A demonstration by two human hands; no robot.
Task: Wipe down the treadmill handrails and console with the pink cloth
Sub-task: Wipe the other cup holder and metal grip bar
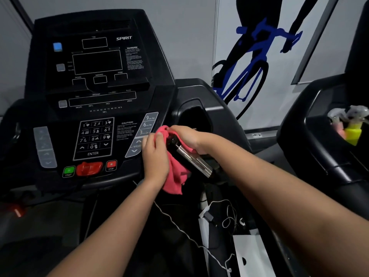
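The black treadmill console fills the left and middle of the view, with a number keypad and red safety key. A short handrail grip with a shiny metal sensor band juts toward me at the console's right. The pink cloth is wrapped around this grip. My left hand pinches the cloth on the grip's left side. My right hand curls over the cloth at the grip's upper end. Part of the cloth hangs loose below the grip.
A cup holder recess sits right of the console. A second machine stands at the right with a yellow spray bottle in its tray. White cords and a white paper bag lie below, near the treadmill deck.
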